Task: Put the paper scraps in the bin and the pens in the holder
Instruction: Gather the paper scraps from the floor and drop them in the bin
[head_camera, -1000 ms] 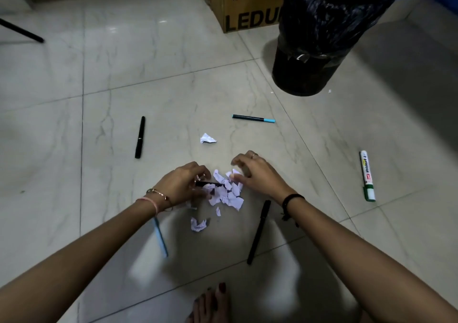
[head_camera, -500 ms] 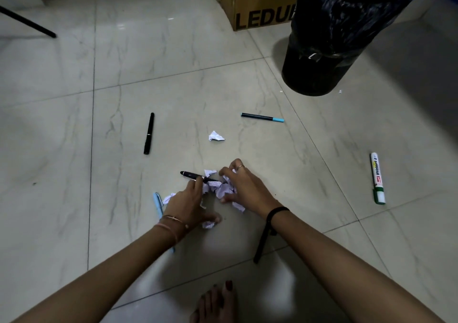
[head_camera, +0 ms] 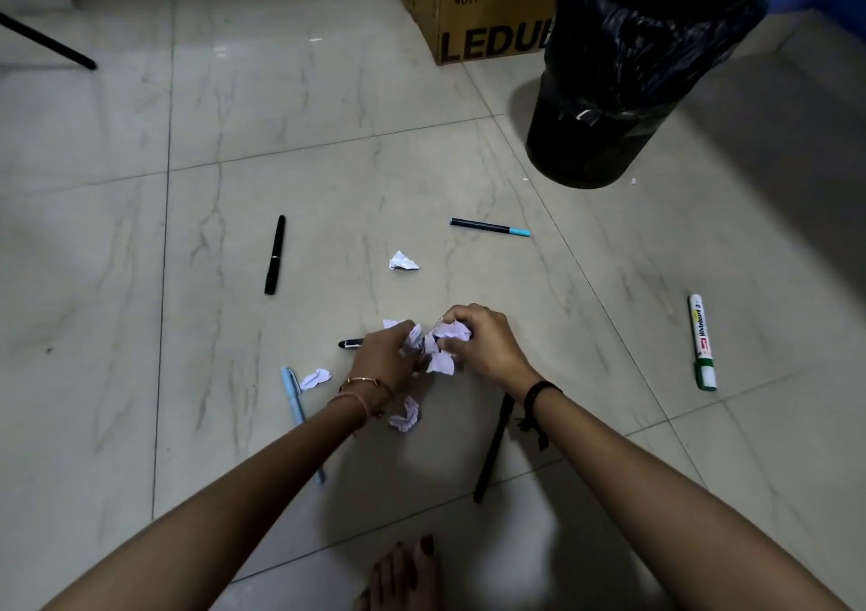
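My left hand (head_camera: 384, 357) and my right hand (head_camera: 482, 343) are closed around a bunch of white paper scraps (head_camera: 443, 359) on the tiled floor. A short black pen (head_camera: 350, 343) sticks out from under the left hand. Loose scraps lie at the left (head_camera: 315, 379), below the left wrist (head_camera: 406, 416) and farther off (head_camera: 403, 262). A light blue pen (head_camera: 299, 413), a black pen (head_camera: 274, 254), a black pen with a teal tip (head_camera: 489, 227), a long black pen (head_camera: 492, 451) and a green whiteboard marker (head_camera: 702, 342) lie around. The black bin (head_camera: 623, 94) stands at the upper right.
A cardboard box (head_camera: 473, 5) stands behind the bin. A black stand leg (head_camera: 47, 43) crosses the upper left. My bare foot (head_camera: 407, 573) rests at the bottom edge. No pen holder is in view.
Both hands have drawn the scraps closer together and closed on them. The left hand moved up and right, uncovering the light blue pen and a scrap beside it.
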